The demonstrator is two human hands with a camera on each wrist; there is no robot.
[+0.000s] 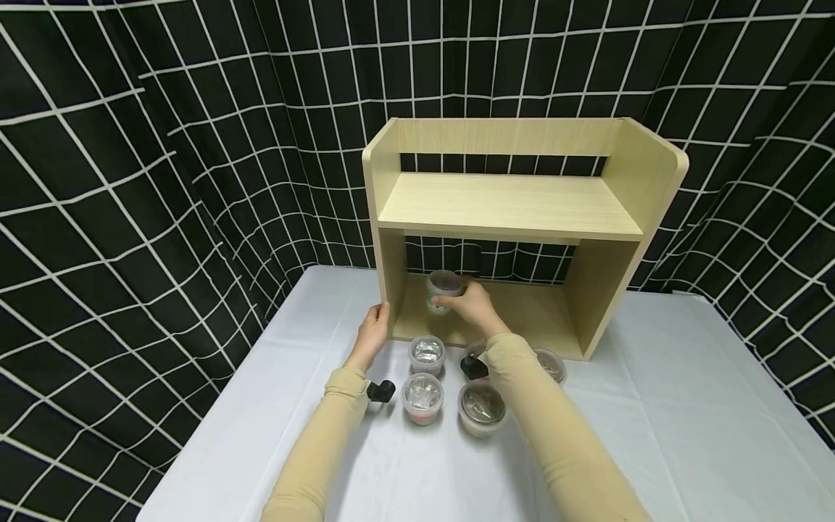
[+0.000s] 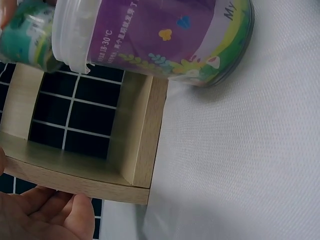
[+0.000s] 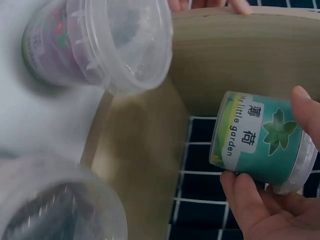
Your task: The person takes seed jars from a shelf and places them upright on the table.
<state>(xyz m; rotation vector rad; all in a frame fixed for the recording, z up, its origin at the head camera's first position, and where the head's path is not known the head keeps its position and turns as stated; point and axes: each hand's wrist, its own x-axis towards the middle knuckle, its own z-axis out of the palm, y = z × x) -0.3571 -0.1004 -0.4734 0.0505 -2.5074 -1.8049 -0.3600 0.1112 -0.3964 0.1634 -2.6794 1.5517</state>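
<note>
My right hand holds a small plastic jar inside the lower compartment of a wooden shelf. In the right wrist view the jar's label is green with a leaf and reads "My little garden"; thumb and fingers are on opposite sides of it. My left hand grips the front edge of the shelf's left side panel, its fingers against the outer face. Just in front of the shelf stand a clear-lidded jar and, nearer, another with a pinkish base.
A third lidded jar stands right of these, and another is partly behind my right sleeve. A purple-labelled jar looms close in the left wrist view. White cloth covers the table; black gridded curtains surround it.
</note>
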